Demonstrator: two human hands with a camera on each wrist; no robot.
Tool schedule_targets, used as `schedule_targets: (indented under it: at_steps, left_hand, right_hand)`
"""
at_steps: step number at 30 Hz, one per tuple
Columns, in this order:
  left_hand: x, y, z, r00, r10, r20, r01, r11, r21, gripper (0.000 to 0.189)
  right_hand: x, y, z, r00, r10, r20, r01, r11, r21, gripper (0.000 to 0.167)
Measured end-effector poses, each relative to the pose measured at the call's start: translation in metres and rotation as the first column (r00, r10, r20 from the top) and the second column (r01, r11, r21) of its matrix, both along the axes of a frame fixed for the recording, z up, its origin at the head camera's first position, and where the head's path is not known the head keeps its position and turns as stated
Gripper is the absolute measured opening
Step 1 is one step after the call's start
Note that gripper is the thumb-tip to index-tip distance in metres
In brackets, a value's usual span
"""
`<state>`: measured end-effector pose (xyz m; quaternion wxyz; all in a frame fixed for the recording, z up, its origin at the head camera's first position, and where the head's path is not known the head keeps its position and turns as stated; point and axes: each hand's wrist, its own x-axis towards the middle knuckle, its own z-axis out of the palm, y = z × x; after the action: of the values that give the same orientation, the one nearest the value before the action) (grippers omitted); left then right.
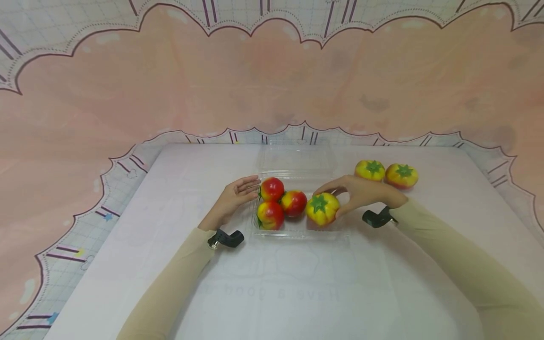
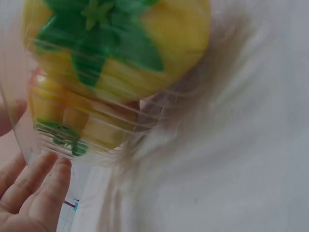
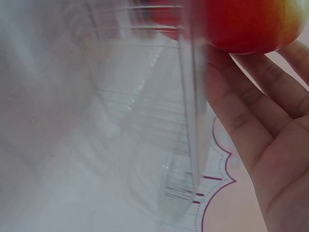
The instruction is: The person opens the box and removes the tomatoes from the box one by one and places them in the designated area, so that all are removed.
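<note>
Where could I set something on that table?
Bare tabletop lies left of the left sleeve, and between it and the right sleeve, nearer than the clear container. Crowded: the container, with three fruits, and beyond the right grip, where two more fruits sit.

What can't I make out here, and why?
Head view: bottom of the left loose fruit, hidden by the right hand.
Left wrist view: top of the big yellow fruit, cut off by the upper edge.
Right wrist view: top of the red fruit, cut off likewise.
Head view: the lettering, partly too faint to read.
</note>
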<state>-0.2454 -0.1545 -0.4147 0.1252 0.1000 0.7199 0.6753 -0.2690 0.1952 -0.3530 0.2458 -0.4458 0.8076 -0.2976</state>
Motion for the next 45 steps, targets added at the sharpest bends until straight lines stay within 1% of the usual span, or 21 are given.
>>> schedule_targets:
  at_steps: [8,17,24,29,31,34,37,41,45]
  left_hand:
    - [-0.004,-0.001,-0.002,1.0,-0.024,0.007,0.024,1.0,-0.01,0.054]
    - [-0.004,-0.001,-0.001,1.0,-0.023,0.013,0.023,1.0,-0.005,0.053]
    - [-0.003,-0.001,0.0,1.0,-0.018,0.016,0.018,1.0,-0.012,0.053]
    - [-0.003,0.0,0.0,1.0,-0.012,0.015,0.013,1.0,-0.022,0.053]
    - [-0.003,0.0,0.0,1.0,-0.012,0.014,0.013,1.0,-0.028,0.053]
    - [-0.003,0.0,0.0,1.0,-0.01,0.016,0.01,0.999,-0.032,0.053]
    - [-0.003,-0.001,0.0,1.0,-0.012,0.01,0.013,0.999,-0.039,0.053]
    - [-0.003,-0.001,-0.001,1.0,-0.014,0.004,0.014,0.999,-0.04,0.053]
    - [-0.003,-0.001,0.0,1.0,-0.018,0.005,0.019,0.999,-0.03,0.053]
  right_hand:
    - [0.001,0.006,0.009,0.998,-0.058,-0.039,0.057,0.998,-0.016,0.063]
    - [0.001,0.016,0.015,0.986,-0.133,-0.097,0.128,0.99,-0.059,0.063]
    - [0.002,0.022,0.024,0.976,-0.196,-0.091,0.188,0.978,-0.096,0.061]
    - [0.003,0.027,0.028,0.96,-0.263,-0.096,0.252,0.961,-0.111,0.06]
    - [0.004,0.03,0.029,0.953,-0.293,-0.078,0.282,0.951,-0.123,0.06]
    - [0.006,0.033,0.032,0.935,-0.348,-0.065,0.339,0.933,-0.117,0.06]
    - [0.007,0.036,0.035,0.914,-0.398,-0.077,0.391,0.916,-0.092,0.06]
    - [0.008,0.041,0.038,0.899,-0.428,-0.095,0.421,0.903,-0.086,0.061]
    - [0.009,0.046,0.04,0.892,-0.434,-0.126,0.425,0.9,-0.096,0.063]
